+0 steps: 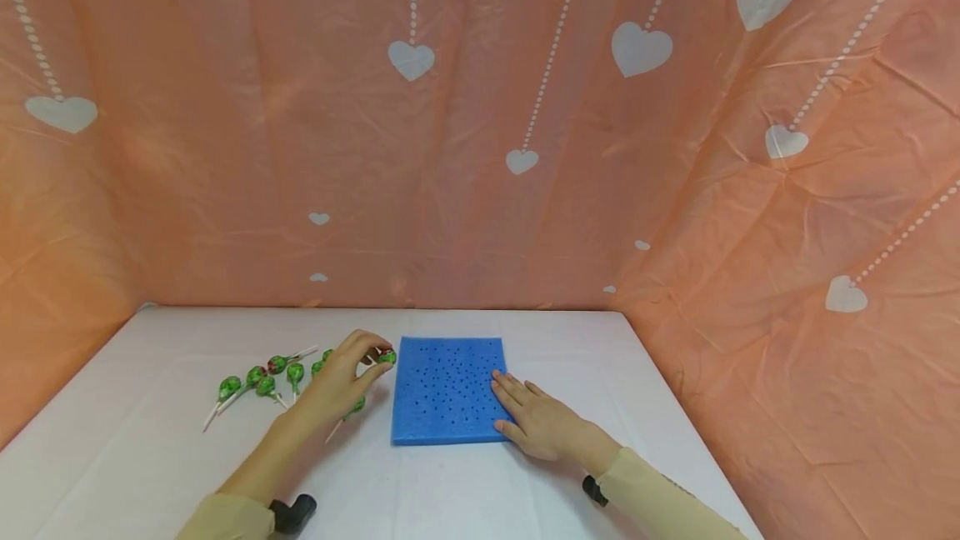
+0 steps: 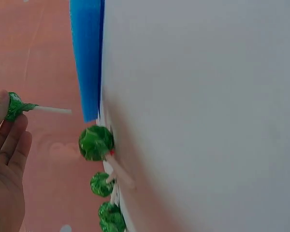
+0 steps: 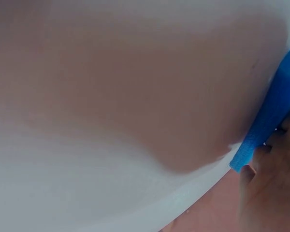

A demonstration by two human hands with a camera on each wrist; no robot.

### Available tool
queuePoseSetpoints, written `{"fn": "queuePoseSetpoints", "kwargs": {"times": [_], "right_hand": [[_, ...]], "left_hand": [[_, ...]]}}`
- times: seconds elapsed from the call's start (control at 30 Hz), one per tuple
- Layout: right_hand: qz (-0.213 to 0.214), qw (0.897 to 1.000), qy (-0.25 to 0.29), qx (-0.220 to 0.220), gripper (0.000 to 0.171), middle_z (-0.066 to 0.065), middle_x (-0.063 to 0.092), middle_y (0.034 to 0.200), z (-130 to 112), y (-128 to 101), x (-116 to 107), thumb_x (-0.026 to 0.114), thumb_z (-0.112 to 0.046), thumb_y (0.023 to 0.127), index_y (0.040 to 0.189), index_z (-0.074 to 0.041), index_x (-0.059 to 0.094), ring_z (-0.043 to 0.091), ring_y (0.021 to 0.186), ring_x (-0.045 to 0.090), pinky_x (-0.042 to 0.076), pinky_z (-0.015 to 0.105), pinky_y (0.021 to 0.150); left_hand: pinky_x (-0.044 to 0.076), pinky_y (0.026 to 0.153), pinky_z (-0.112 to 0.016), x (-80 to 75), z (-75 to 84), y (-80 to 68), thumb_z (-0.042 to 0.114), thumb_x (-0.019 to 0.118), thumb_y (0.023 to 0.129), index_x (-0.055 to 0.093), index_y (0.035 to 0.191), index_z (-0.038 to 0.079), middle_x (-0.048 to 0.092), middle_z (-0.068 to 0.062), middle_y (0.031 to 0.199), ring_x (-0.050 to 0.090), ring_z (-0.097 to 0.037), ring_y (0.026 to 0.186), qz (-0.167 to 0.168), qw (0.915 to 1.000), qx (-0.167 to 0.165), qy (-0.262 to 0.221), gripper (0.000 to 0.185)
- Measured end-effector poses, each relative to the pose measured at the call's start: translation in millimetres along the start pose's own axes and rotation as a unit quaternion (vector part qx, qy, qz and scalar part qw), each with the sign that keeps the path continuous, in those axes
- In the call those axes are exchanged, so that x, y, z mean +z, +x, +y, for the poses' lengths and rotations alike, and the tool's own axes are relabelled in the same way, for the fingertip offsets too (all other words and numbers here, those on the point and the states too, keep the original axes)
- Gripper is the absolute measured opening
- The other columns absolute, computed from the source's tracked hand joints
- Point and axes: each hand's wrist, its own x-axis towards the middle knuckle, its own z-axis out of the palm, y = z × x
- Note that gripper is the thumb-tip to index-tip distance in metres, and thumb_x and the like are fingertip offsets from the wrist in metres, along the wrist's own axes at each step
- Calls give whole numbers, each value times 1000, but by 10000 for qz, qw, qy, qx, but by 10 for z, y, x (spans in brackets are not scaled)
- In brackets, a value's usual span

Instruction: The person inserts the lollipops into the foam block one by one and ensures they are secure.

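Observation:
My left hand point(image 1: 372, 361) pinches a green-wrapped lollipop point(image 1: 386, 357) by its head, just left of the blue foam pad's point(image 1: 448, 373) far left corner. In the left wrist view that lollipop point(image 2: 14, 106) sits at my fingertips point(image 2: 0, 108) with its white stick pointing toward the foam pad's edge point(image 2: 87, 53). My right hand point(image 1: 517, 398) lies flat with straight fingers on the pad's near right corner. The right wrist view shows those fingers point(image 3: 273, 179) against the blue foam edge point(image 3: 270, 111). The pad is dotted with small holes.
Several more green lollipops point(image 1: 258, 377) lie scattered on the white table point(image 1: 150, 440) left of my left hand, some seen close up point(image 2: 95, 142). An orange heart-patterned curtain point(image 1: 480, 148) walls in the table at the back and both sides.

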Motion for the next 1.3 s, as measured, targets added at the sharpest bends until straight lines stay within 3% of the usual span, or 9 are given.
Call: {"fn": "queuePoseSetpoints", "kwargs": {"times": [0.27,0.6,0.97,1.3], "right_hand": [[6,10000,-29,0,69,11,15,173,-3,-2,-6,35,-46,112,165,-4,22,27,159,17,23,48,127],[16,10000,24,5,69,11,13,174,-2,-9,-3,33,-48,112,165,-4,21,27,159,16,21,48,127],[-68,9999,121,39,70,9,14,174,-23,-1,-8,34,-48,112,165,-5,21,26,159,16,21,49,127],[-58,10000,28,52,70,9,14,174,-9,-1,-3,33,-48,112,165,-5,21,25,159,16,21,48,127]], "left_hand": [[60,82,-41,126,27,110,3,76,94,65,117,1,64,-6,114,67,-22,97,129,9997,-107,-183,26],[59,90,-48,247,46,240,7,73,97,64,121,0,62,-9,119,67,-25,105,-121,9955,-746,-577,27],[60,92,-42,336,-37,305,5,72,97,63,121,1,62,-10,118,69,-27,105,-157,9962,-583,-623,26],[59,94,-41,369,-38,345,3,72,97,62,121,1,61,-10,118,68,-27,107,-264,9942,-734,-735,26]]}}
